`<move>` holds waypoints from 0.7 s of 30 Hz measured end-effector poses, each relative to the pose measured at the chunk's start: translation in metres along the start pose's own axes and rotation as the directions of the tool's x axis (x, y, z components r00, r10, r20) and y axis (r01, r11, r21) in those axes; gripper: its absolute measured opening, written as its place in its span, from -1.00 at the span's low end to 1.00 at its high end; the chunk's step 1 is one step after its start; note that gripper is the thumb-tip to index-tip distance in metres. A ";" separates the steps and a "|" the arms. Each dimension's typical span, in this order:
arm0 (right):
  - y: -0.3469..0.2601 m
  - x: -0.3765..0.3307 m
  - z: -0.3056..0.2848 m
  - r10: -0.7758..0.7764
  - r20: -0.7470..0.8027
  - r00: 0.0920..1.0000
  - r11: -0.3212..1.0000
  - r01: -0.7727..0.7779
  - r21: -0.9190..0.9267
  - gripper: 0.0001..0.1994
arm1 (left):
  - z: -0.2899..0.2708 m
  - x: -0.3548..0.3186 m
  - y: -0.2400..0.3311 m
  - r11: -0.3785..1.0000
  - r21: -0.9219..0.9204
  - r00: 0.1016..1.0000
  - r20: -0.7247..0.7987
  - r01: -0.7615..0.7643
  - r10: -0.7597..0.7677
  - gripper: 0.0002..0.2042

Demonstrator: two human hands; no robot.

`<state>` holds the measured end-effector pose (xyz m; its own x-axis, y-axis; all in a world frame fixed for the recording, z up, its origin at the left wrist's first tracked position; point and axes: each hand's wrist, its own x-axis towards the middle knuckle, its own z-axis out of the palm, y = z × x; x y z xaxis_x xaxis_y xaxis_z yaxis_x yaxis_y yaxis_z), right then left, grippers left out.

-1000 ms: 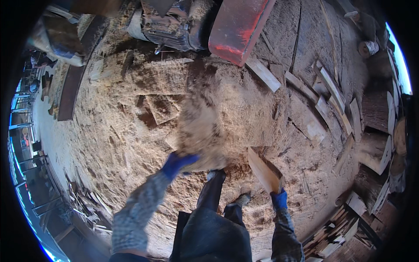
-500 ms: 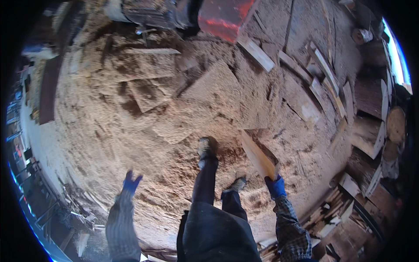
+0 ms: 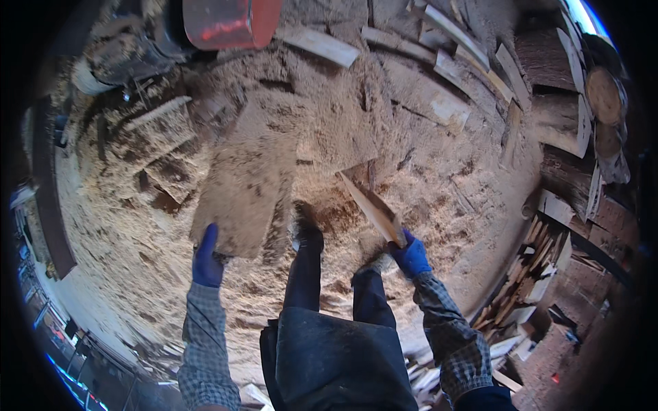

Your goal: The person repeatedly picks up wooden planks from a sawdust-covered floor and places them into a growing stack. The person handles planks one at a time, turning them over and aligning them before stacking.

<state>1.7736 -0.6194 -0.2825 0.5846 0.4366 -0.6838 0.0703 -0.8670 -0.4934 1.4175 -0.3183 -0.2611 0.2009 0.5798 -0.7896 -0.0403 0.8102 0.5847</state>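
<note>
- Head view, grip: the right hand (image 3: pixel 411 255), in a blue glove, is closed round the near end of a narrow strip of wood (image 3: pixel 370 207), which slants up and away from it over the sawdust floor (image 3: pixel 123 226).
- Head view, the other hand: the left hand (image 3: pixel 205 257), also gloved in blue, lies with fingers stretched flat against the near edge of a broad slab (image 3: pixel 243 195) dusted with sawdust; it touches the slab but does not clasp it.
- What has changed: half a second ago the left arm hung low and wide, clear of any wood; now it has reached forward to the slab. The strip has stayed in the right hand throughout.
- What that means: I judge the work has moved on to the slab, with the strip kept in hand.
- Around: the person's boot (image 3: pixel 308 236) stands between the two pieces; a red machine housing (image 3: pixel 229 20) sits at the far edge, and offcuts (image 3: pixel 452 68) are scattered to the far right.
</note>
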 end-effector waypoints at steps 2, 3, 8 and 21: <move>0.018 -0.001 0.009 -0.095 0.000 0.996 0.995 0.095 0.031 -0.52 | 0.073 -0.035 0.027 0.978 0.145 0.988 0.029 -0.153 0.150 -0.61; 0.020 -0.006 0.008 -0.078 0.016 0.997 0.997 0.077 0.002 -0.52 | 0.098 -0.054 0.029 0.968 0.219 0.992 0.005 -0.123 0.125 -0.63; 0.055 -0.066 -0.045 -0.015 0.023 1.000 0.929 0.006 0.369 -0.50 | 0.138 -0.191 -0.048 0.947 0.263 0.975 -0.078 -0.183 0.210 -0.45; 0.085 -0.129 -0.073 -0.312 0.222 0.924 0.942 0.272 0.195 -0.33 | 0.205 -0.187 -0.275 0.897 0.430 0.993 0.018 0.098 -0.117 -0.57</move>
<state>1.7631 -0.7669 -0.1965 0.3382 0.7274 -0.5971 0.0678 -0.6517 -0.7555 1.5917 -0.6673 -0.2366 0.2214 0.4791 -0.8494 0.4049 0.7472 0.5270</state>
